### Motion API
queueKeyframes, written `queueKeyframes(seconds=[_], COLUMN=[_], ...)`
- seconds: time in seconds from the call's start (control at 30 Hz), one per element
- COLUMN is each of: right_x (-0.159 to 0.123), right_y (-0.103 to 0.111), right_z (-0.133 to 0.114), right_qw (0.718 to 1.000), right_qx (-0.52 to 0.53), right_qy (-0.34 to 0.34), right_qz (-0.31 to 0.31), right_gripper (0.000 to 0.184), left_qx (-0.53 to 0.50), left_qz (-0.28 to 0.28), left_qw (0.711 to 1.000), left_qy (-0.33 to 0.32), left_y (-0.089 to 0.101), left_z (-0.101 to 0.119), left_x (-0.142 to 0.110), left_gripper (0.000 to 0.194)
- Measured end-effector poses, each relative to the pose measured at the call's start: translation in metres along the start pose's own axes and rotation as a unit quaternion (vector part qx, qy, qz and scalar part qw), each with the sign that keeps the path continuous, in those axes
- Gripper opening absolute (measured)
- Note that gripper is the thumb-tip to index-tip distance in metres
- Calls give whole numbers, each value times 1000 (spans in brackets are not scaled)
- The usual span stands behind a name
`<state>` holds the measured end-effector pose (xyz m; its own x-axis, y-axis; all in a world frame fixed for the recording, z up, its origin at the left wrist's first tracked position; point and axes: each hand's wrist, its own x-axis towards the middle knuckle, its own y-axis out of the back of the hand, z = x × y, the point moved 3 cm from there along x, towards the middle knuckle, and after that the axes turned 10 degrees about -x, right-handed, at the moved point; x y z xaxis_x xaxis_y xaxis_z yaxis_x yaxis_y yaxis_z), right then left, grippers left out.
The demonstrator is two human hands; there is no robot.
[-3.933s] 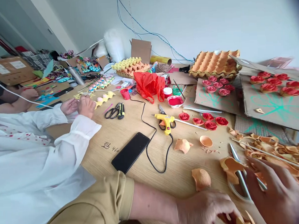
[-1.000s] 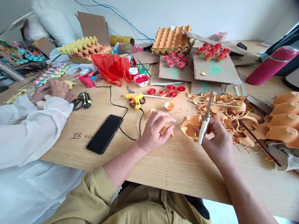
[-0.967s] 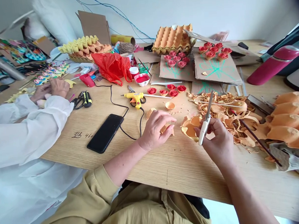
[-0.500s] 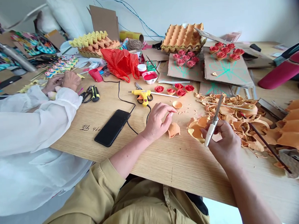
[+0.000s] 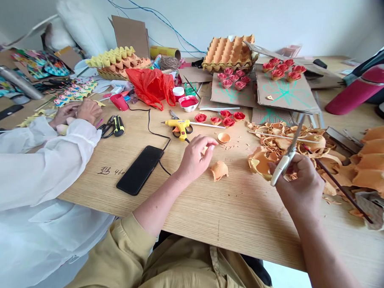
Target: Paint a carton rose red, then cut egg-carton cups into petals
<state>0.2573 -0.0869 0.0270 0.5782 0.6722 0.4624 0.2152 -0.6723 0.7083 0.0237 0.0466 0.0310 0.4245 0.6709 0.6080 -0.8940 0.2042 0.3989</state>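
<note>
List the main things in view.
scissors: one pair, white-handled, right hand
carton pieces: several, orange, centre
carton scraps: many, orange, right
egg cartons: several, yellow and orange, back, right
glue gun: one, yellow, centre
cardboard sheets: several, brown, back right
flowers: over a dozen, red to pink, table and cardboard sheets
phone: one, black, centre
bag: one, red, back
bottle: one, pink, far right
co-worker's hands: two, bare, left
left hand: one, bare, near glue gun
right hand: one, bare, around scissors

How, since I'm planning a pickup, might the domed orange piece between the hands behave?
The domed orange piece looks thin-shelled, so probably light. Its matte surface likely resists slipping. Its jagged lower edge may make it rock.
</note>
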Motion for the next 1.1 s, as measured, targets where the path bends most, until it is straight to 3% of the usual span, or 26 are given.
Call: queueKeyframes(seconds=[0.13,0.23,0.5,0.6,0.7,0.93,1.1], right_x=[7,10,1,0,0,-6,-12], right_y=[8,9,4,4,4,2,-5], right_z=[12,18,8,5,4,-4,-6], right_qw=[995,989,999,1000,1000,999,993], right_qx=[52,101,27,14,23,1,-1], right_qy=[-67,-95,-43,-22,-16,40,116], right_qz=[53,57,3,6,8,-7,-11], right_gripper=[29,31,28,29,28,23,15], left_qx=[23,29,58,66,72,86,-106], left_qz=[-72,-106,-236,-268,-262,-201,-150], left_qw=[996,993,970,961,962,975,983], left_qy=[-37,-42,-23,-15,-12,-21,-2], left_y=[-11,-13,-23,-27,-28,-24,-22], left_z=[7,10,12,11,8,2,22], left_x=[-6,-9,-18,-22,-22,-20,-21], left_gripper=[11,13,55,51,43,51,51])
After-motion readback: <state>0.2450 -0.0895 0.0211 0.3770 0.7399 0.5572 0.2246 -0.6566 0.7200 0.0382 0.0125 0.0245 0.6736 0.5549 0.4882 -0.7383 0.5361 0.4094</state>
